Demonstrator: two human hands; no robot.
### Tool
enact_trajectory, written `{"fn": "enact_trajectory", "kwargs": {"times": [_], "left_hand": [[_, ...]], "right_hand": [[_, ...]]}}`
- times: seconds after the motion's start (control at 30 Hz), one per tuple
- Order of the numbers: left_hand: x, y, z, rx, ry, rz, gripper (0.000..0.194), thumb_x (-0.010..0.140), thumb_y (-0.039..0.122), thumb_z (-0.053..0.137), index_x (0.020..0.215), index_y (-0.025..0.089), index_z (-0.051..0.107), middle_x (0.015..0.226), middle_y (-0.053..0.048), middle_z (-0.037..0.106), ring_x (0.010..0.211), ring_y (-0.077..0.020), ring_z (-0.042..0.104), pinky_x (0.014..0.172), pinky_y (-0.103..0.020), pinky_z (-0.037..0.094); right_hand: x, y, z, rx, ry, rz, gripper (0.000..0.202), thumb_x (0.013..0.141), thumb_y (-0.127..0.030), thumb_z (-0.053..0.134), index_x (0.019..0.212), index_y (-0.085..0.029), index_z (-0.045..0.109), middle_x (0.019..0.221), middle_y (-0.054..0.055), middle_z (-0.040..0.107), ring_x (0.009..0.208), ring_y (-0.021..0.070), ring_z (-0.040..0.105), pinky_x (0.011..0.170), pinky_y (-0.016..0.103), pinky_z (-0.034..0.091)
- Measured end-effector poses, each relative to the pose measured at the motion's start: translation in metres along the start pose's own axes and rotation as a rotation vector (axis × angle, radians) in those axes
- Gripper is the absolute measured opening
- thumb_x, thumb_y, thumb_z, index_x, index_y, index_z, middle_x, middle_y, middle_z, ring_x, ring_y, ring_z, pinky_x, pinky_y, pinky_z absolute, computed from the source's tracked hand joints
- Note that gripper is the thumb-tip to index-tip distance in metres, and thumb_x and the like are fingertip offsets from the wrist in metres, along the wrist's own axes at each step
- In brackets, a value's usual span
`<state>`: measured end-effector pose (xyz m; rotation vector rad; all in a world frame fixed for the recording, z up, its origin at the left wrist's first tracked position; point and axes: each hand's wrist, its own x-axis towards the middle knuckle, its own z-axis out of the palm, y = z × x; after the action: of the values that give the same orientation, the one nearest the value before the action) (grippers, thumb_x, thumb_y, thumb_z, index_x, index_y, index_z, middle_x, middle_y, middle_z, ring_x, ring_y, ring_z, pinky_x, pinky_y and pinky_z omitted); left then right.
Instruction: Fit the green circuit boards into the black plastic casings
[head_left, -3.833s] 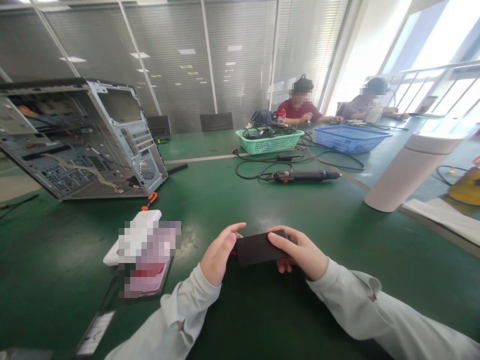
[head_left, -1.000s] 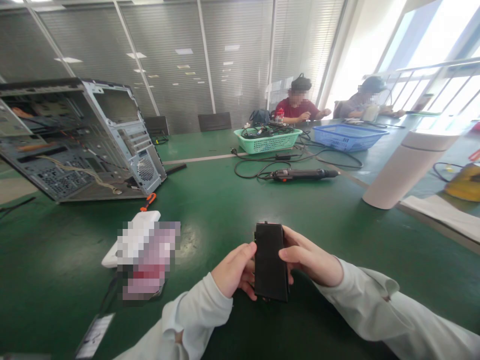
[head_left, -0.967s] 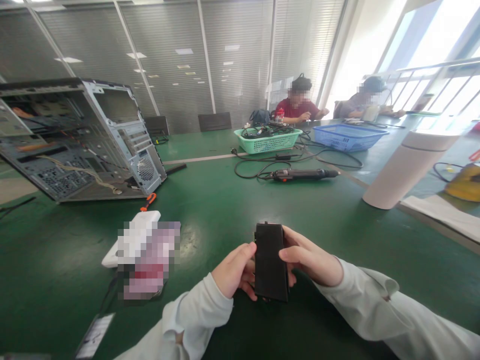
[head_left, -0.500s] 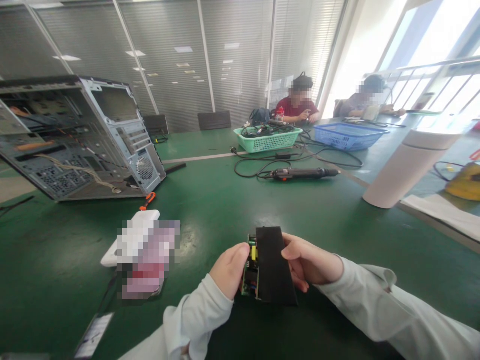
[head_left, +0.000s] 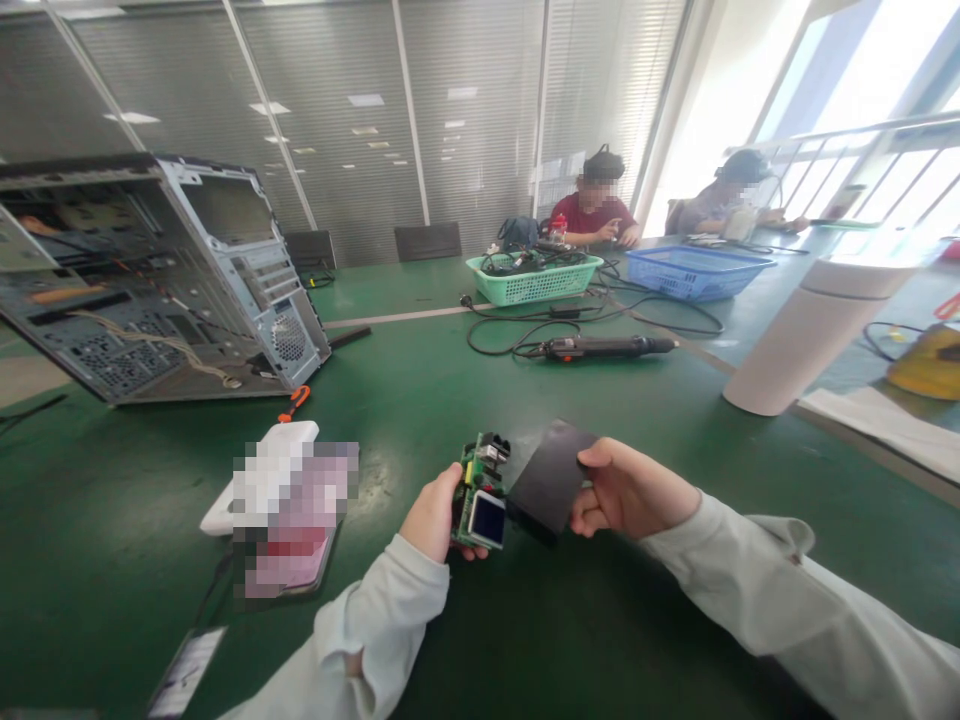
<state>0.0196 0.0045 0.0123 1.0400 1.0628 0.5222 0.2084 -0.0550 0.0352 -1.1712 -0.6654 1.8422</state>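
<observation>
In my left hand (head_left: 433,515) is a green circuit board (head_left: 480,490) with a small dark square screen, a yellow part and connectors along its far end. My thumb lies on its left edge, and my fingertips show beneath it. My right hand (head_left: 626,490) grips a flat black cover (head_left: 553,475) by its right side, thumb on top and fingers curled under. The cover is tilted and sits just right of the board; whether their near corners touch I cannot tell. Both are held above the green table (head_left: 405,400).
An open computer case (head_left: 289,335) stands at the left. A white power bank (head_left: 262,470) and a pink phone (head_left: 322,520) lie nearer. Beyond my hands are a corded electric screwdriver (head_left: 600,347), a green basket (head_left: 532,285) of cables and a blue basket (head_left: 697,275). A bottle (head_left: 810,340) stands right; two people sit behind.
The black cover has come off the circuit board. My right hand has moved right with the cover, and my left has shifted left with the board, exposing its screen.
</observation>
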Motion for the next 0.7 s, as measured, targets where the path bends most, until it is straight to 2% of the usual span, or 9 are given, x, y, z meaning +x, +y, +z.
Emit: {"fn": "enact_trajectory", "kwargs": {"times": [0.1, 0.17, 0.23, 0.33, 0.43, 0.57, 0.63, 0.7], "left_hand": [[0.002, 0.007, -0.007, -0.216, -0.069, -0.040, 0.050, 0.086, 0.033, 0.016, 0.082, 0.007, 0.059, 0.041, -0.005, 0.055, 0.029, -0.0132, 0.048, 0.030, -0.019, 0.029], [0.000, 0.010, -0.011, -0.355, -0.102, 0.001, 0.046, 0.086, 0.032, 0.019, 0.097, 0.007, 0.056, 0.046, -0.004, 0.056, 0.031, -0.0121, 0.049, 0.032, -0.018, 0.031], [-0.002, 0.011, -0.014, -0.444, -0.111, 0.016, 0.043, 0.085, 0.032, 0.025, 0.103, 0.006, 0.054, 0.049, -0.004, 0.056, 0.034, -0.0114, 0.050, 0.034, -0.018, 0.033], [-0.004, 0.011, -0.016, -0.492, -0.115, 0.004, 0.042, 0.084, 0.031, 0.026, 0.105, 0.006, 0.053, 0.050, -0.004, 0.055, 0.036, -0.0116, 0.049, 0.035, -0.018, 0.034], [-0.004, 0.011, -0.015, -0.496, -0.115, 0.012, 0.043, 0.084, 0.030, 0.024, 0.106, 0.005, 0.052, 0.050, -0.005, 0.055, 0.036, -0.0121, 0.049, 0.035, -0.018, 0.033], [-0.003, 0.011, -0.014, -0.496, -0.105, 0.018, 0.042, 0.084, 0.030, 0.026, 0.106, 0.005, 0.052, 0.049, -0.005, 0.055, 0.035, -0.0126, 0.049, 0.034, -0.019, 0.032], [-0.003, 0.010, -0.015, -0.499, -0.106, 0.020, 0.041, 0.083, 0.030, 0.027, 0.105, 0.006, 0.053, 0.050, -0.005, 0.055, 0.035, -0.0125, 0.049, 0.034, -0.019, 0.032], [-0.002, 0.010, -0.015, -0.503, -0.110, 0.029, 0.040, 0.083, 0.030, 0.028, 0.102, 0.006, 0.054, 0.050, -0.005, 0.055, 0.035, -0.0122, 0.048, 0.034, -0.019, 0.031]], "right_hand": [[-0.005, -0.009, 0.002, 0.218, 0.121, 0.034, 0.031, 0.080, -0.026, 0.029, 0.096, -0.007, 0.048, 0.073, 0.012, 0.058, 0.064, 0.0181, 0.061, 0.050, 0.019, 0.049], [-0.006, -0.011, 0.003, 0.352, 0.191, 0.013, 0.032, 0.087, -0.029, 0.027, 0.100, -0.009, 0.049, 0.079, 0.011, 0.059, 0.070, 0.0194, 0.061, 0.053, 0.022, 0.051], [-0.005, -0.010, 0.003, 0.456, 0.207, -0.024, 0.031, 0.091, -0.031, 0.028, 0.103, -0.012, 0.049, 0.083, 0.008, 0.060, 0.073, 0.0190, 0.061, 0.054, 0.023, 0.051], [-0.001, -0.004, 0.002, 0.522, 0.162, -0.028, 0.035, 0.094, -0.035, 0.027, 0.107, -0.011, 0.049, 0.086, 0.008, 0.060, 0.071, 0.0170, 0.061, 0.055, 0.022, 0.051], [0.003, 0.003, 0.001, 0.507, 0.088, 0.072, 0.049, 0.094, -0.046, 0.025, 0.108, -0.006, 0.049, 0.084, 0.010, 0.061, 0.062, 0.0160, 0.060, 0.053, 0.022, 0.051], [0.005, 0.008, -0.001, 0.471, -0.021, 0.162, 0.062, 0.091, -0.057, 0.018, 0.101, -0.005, 0.052, 0.075, 0.009, 0.061, 0.054, 0.0154, 0.057, 0.048, 0.022, 0.048], [0.005, 0.009, -0.001, 0.439, -0.042, 0.168, 0.059, 0.091, -0.055, 0.017, 0.096, -0.007, 0.052, 0.071, 0.007, 0.060, 0.052, 0.0143, 0.056, 0.047, 0.021, 0.047], [0.005, 0.009, 0.000, 0.369, -0.053, 0.148, 0.048, 0.090, -0.050, 0.023, 0.092, -0.010, 0.050, 0.073, 0.007, 0.059, 0.052, 0.0130, 0.056, 0.048, 0.019, 0.046]]}}
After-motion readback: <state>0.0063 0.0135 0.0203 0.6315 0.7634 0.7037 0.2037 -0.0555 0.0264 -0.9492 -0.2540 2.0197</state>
